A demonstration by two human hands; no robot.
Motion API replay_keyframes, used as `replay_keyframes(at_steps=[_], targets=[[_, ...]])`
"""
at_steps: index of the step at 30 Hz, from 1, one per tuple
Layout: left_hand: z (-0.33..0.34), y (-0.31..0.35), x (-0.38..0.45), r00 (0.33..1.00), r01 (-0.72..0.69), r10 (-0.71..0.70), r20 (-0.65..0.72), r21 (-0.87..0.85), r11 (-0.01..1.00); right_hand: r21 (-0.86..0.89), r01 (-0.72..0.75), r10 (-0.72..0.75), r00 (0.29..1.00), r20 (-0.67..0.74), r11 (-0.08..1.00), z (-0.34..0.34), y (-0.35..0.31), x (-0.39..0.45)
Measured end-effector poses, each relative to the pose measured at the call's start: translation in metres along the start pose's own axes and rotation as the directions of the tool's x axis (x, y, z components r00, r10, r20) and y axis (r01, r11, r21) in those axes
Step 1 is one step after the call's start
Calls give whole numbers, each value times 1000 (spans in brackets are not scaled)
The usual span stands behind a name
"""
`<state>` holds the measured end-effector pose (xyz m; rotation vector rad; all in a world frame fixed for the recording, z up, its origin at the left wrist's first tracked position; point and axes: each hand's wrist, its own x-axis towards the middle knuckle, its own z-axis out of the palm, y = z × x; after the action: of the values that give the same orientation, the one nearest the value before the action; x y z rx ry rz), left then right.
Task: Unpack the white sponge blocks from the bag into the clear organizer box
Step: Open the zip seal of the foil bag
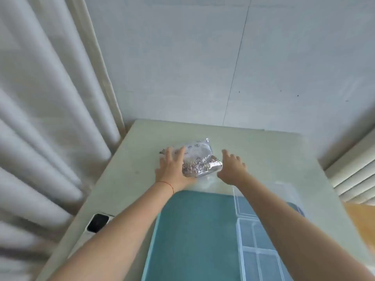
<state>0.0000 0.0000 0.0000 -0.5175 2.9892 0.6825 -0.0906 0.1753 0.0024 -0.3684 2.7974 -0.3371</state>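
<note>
**Lot: sealed bag of sponge blocks, awaiting unpacking**

Pale grey-green rectangular table: stood against the far wall, bearing all other items.

Teal rectangular mat: lay on the near part of the table.

Clear plastic organizer box with divided compartments: sat on the mat's right side, near; its compartments showed no blocks. A clear lid or second tray lay just beyond it, partly under the right forearm.

Crinkled silver-and-clear plastic bag: lay on the table beyond the mat's far edge, between the two hands. Contents could not be made out through the film. Judged light and soft, yielding under pressure; the film looked slick and noisy, likely to slide if pushed flat. Best taken at the bunched foil end on the near right, or pinched at both ends to tear or peel open.

Left hand: fingers spread, resting flat on the bag's left side, not curled round it.

Right hand: fingers spread and relaxed, just beside the bag's right end; contact could not be told.

White phone with dark camera block: lay at the table's near left edge.
</note>
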Motion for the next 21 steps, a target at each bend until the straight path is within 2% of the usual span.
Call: replay_keyframes(at_steps=[3,5,8,11,15,18,21], targets=[[37,-16,1,1000,20,-21,-7,-96,995,-90,34,-41,996,-77,995,35,15,12],[48,-24,2,989,-32,9,-150,-151,988,-40,65,-71,982,-175,997,43,20,12],[36,-25,-5,919,-123,35,-392,-202,972,-20,147,-146,939,-310,989,33,16,-6],[13,-22,-22,873,-215,91,-479,-211,954,-1,202,-178,862,-475,979,14,13,-32],[-3,-31,-69,837,-287,141,-529,-206,935,26,229,-159,752,-640,973,15,9,-89],[-5,-49,-108,858,-310,178,-482,-208,928,-31,195,-174,777,-605,980,28,4,-137],[-7,-66,-141,903,-261,164,-397,-205,943,-92,158,-182,798,-575,983,36,5,-176]])
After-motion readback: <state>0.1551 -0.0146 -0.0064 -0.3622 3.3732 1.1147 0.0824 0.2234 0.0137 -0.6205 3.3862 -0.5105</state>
